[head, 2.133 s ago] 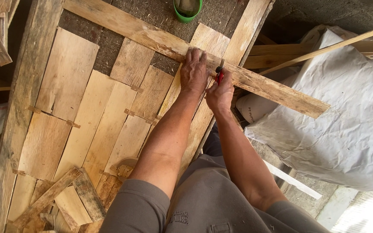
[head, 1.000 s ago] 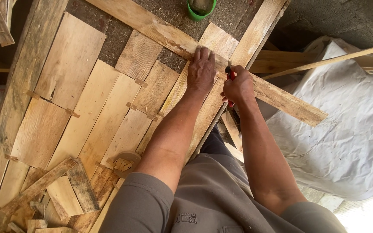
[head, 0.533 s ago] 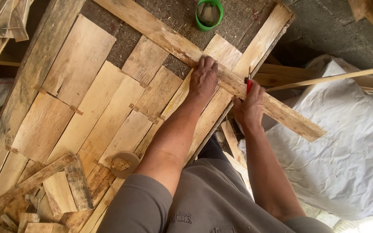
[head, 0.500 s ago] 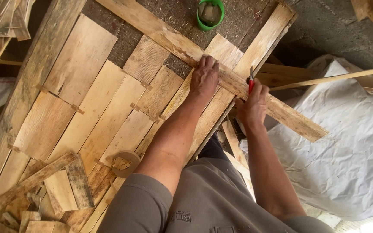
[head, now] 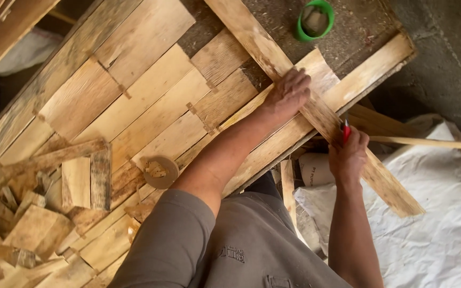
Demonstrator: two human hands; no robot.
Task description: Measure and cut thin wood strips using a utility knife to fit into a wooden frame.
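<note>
A long rough wooden plank (head: 252, 37) lies diagonally across a bench of flat wooden boards (head: 134, 101). My left hand (head: 286, 95) presses flat on the plank near the bench's edge, fingers spread. My right hand (head: 349, 154) is closed around a small red marking tool (head: 346, 130), its tip against the plank's side where the plank overhangs the bench.
A green roll of tape (head: 314, 20) sits at the bench's far end. Wood offcuts (head: 33, 213) pile up at the lower left, with a round tape roll (head: 158, 172) nearby. A white sheet (head: 433, 229) covers things on the right; a thin stick (head: 433, 143) crosses above it.
My right hand with the red tool has slid along the plank away from my left hand, out past the bench edge. The view has shifted and turned; my left hand stays on the plank.
</note>
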